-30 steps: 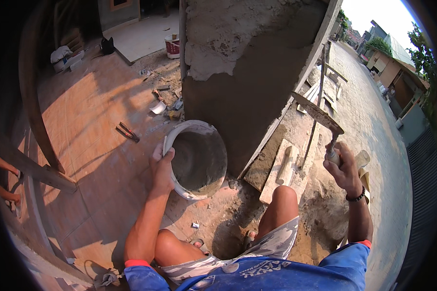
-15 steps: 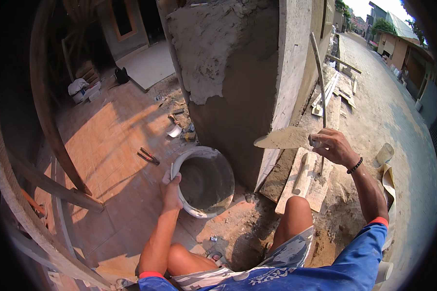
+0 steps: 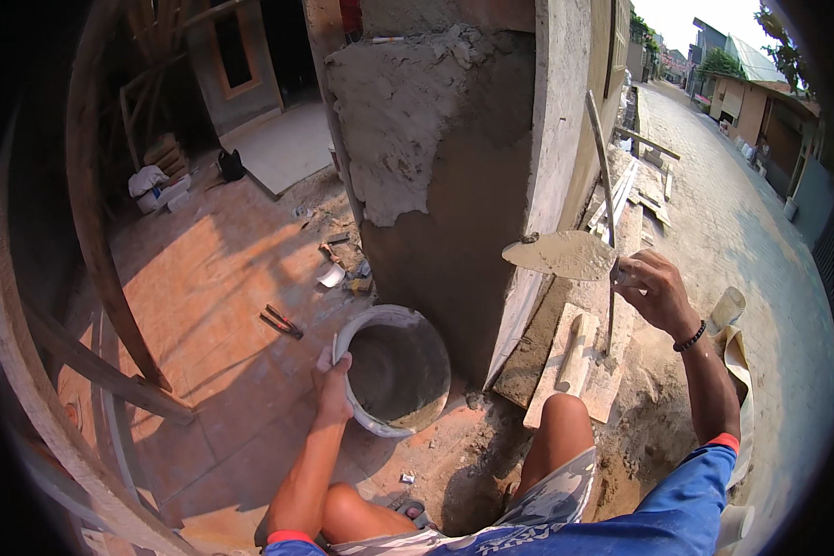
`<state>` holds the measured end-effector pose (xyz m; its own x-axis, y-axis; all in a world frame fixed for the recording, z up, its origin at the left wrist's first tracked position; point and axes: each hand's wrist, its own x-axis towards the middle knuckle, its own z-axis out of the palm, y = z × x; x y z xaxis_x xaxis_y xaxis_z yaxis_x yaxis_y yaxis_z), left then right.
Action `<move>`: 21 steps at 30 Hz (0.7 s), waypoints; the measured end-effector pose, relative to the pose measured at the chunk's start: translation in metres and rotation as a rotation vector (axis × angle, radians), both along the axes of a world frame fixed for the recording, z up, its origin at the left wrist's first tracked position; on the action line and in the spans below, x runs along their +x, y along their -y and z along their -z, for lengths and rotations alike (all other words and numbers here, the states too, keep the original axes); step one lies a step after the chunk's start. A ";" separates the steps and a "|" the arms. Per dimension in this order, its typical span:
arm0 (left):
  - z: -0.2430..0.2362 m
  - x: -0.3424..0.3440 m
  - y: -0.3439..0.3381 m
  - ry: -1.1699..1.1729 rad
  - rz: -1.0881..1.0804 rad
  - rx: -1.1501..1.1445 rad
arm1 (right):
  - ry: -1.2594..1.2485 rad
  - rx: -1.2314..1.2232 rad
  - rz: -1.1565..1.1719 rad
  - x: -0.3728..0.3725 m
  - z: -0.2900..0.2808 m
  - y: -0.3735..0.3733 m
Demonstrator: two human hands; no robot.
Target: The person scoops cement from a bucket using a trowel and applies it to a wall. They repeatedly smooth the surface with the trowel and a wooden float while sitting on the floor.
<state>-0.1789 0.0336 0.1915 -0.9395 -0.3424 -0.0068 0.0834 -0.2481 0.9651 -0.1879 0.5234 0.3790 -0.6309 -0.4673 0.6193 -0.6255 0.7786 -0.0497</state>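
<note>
My right hand (image 3: pixel 656 289) is closed round the handle of a trowel (image 3: pixel 563 256), held out level to the right of the wall. Grey mortar coats its leaf-shaped blade, with a darker lump near the tip. My left hand (image 3: pixel 334 385) grips the rim of a round bucket (image 3: pixel 433 345), tipped toward me at the wall's foot. Grey mortar smears its inside. Behind the bucket stands a wall (image 3: pixel 477 199), partly covered in darker, wetter-looking plaster, with a lighter rough patch at upper left. A pale upright board (image 3: pixel 556 120) runs along its right edge.
Pincers (image 3: pixel 281 322) lie on the tiled floor left of the bucket. Wooden poles (image 3: pixel 111 269) lean at the left. A plank (image 3: pixel 565 366) bearing a short wooden piece lies by my right knee. A thin rod (image 3: pixel 604 176) stands upright behind the trowel.
The trowel has moved slightly right and its blade has turned a little. My left hand still grips the bucket. The whole scene sits slightly lower in view.
</note>
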 end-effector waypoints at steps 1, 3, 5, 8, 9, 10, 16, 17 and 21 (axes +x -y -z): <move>-0.005 0.002 -0.004 -0.002 -0.008 0.022 | -0.036 0.007 0.003 0.003 -0.001 0.003; -0.010 0.003 -0.009 -0.006 -0.018 0.050 | -0.128 -0.001 -0.009 0.005 -0.003 0.006; -0.009 0.002 -0.011 -0.013 -0.018 0.063 | -0.207 0.002 0.035 0.010 -0.013 0.009; -0.002 -0.001 -0.004 -0.060 0.008 0.119 | -0.216 -0.024 0.041 0.020 -0.033 0.028; -0.001 -0.002 -0.005 -0.057 0.015 0.118 | -0.166 -0.058 0.043 0.024 -0.037 0.034; -0.001 -0.001 -0.004 -0.051 0.019 0.111 | -0.113 -0.098 0.043 0.029 -0.040 0.042; 0.003 -0.002 -0.002 -0.033 0.007 0.090 | 0.600 -0.445 -0.133 0.059 -0.078 0.121; 0.002 -0.003 -0.004 -0.026 0.012 0.089 | 0.728 -0.559 -0.150 0.059 -0.085 0.130; -0.013 0.005 -0.008 -0.089 0.065 0.114 | 0.841 -0.748 -0.063 0.064 -0.093 0.136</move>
